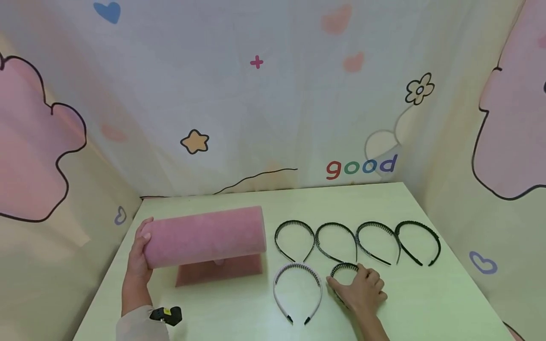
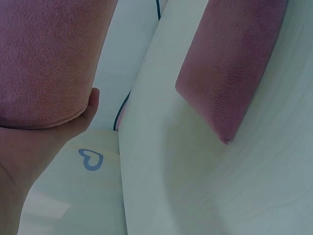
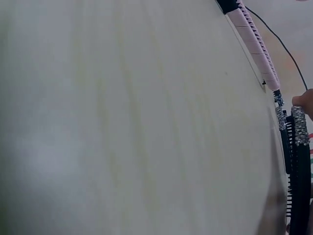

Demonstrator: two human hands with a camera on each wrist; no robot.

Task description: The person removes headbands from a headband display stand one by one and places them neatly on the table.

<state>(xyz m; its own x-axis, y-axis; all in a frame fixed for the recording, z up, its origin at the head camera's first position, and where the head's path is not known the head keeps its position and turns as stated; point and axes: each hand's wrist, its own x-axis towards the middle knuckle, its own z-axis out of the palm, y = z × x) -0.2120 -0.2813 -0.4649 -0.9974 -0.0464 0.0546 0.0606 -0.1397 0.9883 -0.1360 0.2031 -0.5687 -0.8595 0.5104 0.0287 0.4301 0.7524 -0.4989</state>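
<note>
A pink plush roll (image 1: 204,237), part of a headband stand, lies sideways above a flat rectangular base (image 1: 222,271) on a short stem mostly hidden behind the roll. My left hand (image 1: 140,253) grips the roll's left end, thumb on its near side; in the left wrist view the palm is against that end. At the front right, my right hand (image 1: 362,290) holds a black toothed headband (image 1: 344,266) by its sides. The right wrist view shows silver glitter on this headband (image 3: 300,127) and a fingertip at it. The right hand hides much of its right side.
Several dark toothed headbands (image 1: 294,221) lie in a row behind the right hand. A pale pink headband (image 1: 297,266) with black tips lies left of that hand. The pale table (image 1: 230,317) ends against a printed cloth backdrop (image 1: 264,123) at the back and sides.
</note>
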